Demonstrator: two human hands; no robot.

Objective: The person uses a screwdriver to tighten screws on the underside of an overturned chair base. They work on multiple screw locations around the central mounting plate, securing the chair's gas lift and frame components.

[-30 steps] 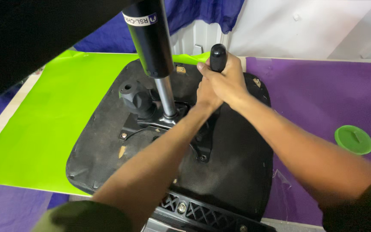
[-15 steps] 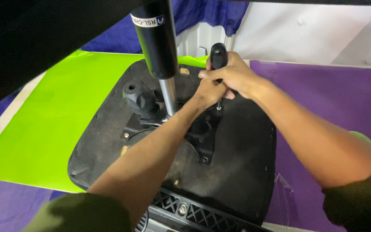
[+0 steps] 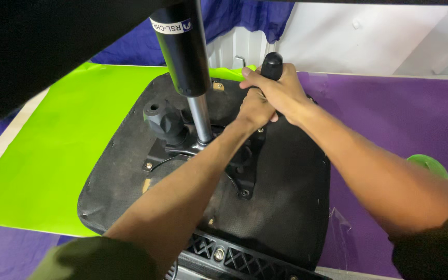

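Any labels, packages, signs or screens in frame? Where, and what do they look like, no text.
Label: wrapped round the top of the black gas-lift cylinder, upper centre; a narrow white band with dark print and a small blue mark.
No packages, signs or screens in view.

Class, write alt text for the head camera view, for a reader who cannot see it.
Two bare hands, the right hand and left hand, close together around a black handle above the underside of an upturned black office chair seat. The chair's gas cylinder rises beside a black knob. The seat lies on green sheet and purple sheet.
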